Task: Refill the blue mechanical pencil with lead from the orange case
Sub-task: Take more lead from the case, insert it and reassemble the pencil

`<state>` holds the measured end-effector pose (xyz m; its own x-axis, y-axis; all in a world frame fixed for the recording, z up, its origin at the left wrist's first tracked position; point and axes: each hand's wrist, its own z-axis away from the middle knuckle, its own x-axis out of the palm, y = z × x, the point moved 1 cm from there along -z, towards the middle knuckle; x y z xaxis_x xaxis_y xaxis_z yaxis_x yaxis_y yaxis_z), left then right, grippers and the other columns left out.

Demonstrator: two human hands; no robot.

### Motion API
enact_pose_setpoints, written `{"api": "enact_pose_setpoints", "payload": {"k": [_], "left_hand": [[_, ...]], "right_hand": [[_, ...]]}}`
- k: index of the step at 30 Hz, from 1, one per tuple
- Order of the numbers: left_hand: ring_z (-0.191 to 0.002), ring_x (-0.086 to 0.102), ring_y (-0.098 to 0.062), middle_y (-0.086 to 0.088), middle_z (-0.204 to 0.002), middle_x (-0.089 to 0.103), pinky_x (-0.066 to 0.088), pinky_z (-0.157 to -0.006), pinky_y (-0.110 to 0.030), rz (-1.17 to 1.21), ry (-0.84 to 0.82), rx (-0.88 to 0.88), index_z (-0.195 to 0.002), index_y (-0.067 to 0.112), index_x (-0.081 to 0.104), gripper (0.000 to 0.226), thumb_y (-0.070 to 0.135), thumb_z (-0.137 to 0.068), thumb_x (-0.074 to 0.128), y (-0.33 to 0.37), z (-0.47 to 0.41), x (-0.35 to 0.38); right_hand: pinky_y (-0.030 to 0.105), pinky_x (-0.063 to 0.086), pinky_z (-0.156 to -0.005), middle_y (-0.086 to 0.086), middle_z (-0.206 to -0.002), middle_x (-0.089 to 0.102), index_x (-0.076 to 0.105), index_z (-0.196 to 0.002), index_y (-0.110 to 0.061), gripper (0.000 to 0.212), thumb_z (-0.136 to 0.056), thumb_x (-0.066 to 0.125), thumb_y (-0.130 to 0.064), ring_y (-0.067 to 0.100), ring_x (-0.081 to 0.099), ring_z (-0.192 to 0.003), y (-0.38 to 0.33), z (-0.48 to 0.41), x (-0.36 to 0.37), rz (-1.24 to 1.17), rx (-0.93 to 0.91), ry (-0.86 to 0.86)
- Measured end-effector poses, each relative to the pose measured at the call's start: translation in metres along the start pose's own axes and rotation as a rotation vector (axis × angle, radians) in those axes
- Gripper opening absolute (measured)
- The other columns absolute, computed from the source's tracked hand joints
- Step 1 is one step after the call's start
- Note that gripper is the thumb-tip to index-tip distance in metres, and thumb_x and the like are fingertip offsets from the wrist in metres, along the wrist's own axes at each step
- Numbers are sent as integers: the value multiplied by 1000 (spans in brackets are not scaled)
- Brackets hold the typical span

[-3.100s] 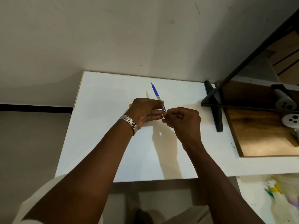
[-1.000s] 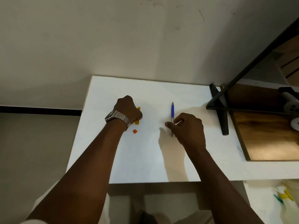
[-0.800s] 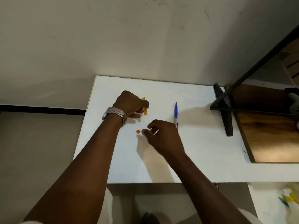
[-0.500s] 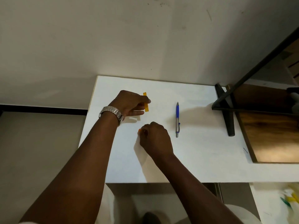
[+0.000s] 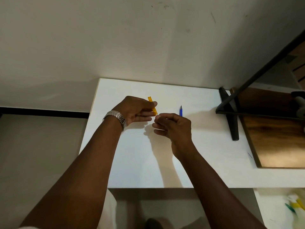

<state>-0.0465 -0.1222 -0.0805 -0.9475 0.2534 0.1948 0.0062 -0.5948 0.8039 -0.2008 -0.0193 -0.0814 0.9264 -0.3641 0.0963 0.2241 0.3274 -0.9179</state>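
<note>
My left hand (image 5: 134, 109) holds the slim orange lead case (image 5: 152, 104) just above the white table (image 5: 132, 166), long axis pointing away from me. My right hand (image 5: 173, 126) is beside it, thumb and forefinger pinched together at the case's near end. The small orange cap is not visible on the table and is hidden inside that pinch. The blue mechanical pencil (image 5: 181, 111) lies on the table behind my right hand, tip pointing away from me. Only its far end shows; the rest is covered by the hand.
A black metal stand (image 5: 231, 116) and a wooden board (image 5: 277, 142) take up the table's right side. A wall runs along the far edge. The table's left edge and near edge drop to the floor. Yellow and green items (image 5: 295, 205) lie at the lower right.
My right hand let go of the pencil, went left to the small orange cap on the table, closed on it and rose to the case's near end. My left hand lifted the case.
</note>
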Motion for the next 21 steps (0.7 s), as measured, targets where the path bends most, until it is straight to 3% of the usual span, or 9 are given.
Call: {"api": "enact_pose_setpoints", "payload": {"k": [11, 21], "left_hand": [[-83, 81, -24, -17, -93, 82, 65, -65, -33, 25, -28, 16, -104, 0, 75, 33, 15, -79, 89, -1, -2, 5], [-82, 81, -24, -15, -91, 83, 65, -65, -33, 18, -22, 35, -106, -2, 75, 33, 13, -80, 88, -3, -3, 7]], "right_hand": [[36, 67, -73, 10, -80, 83, 81, -92, -9, 9, -93, 77, -1, 28, 84, -79, 2, 2, 1, -27, -22, 60], [29, 66, -69, 9, -76, 82, 80, -100, -1, 8, -93, 77, -2, 24, 83, -74, 4, 2, 1, -3, -67, 81]]}}
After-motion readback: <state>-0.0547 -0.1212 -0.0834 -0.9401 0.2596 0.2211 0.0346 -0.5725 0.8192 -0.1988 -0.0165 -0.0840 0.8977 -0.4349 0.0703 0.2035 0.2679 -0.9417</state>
